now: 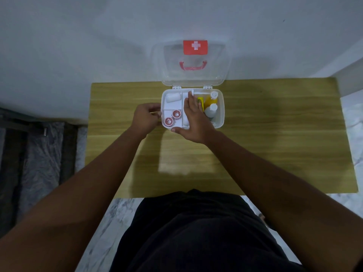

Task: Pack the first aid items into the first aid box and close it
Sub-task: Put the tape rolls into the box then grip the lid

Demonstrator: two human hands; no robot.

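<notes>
Right hand (193, 116) lies flat, fingers extended, inside the open white plastic first aid box (221, 116) on the wooden table (275, 134); beyond its fingertips stands the clear raised lid (196, 75). Left hand (146, 117), fingers curled, grips the box's left wall beside two pink-capped round containers (172, 117).

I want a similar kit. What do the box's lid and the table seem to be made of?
The open clear lid looks like glossy see-through plastic: the wall and red handle show through it. The light brown table shows wood grain with a smooth sheen, possibly laminate rather than solid wood.
</notes>
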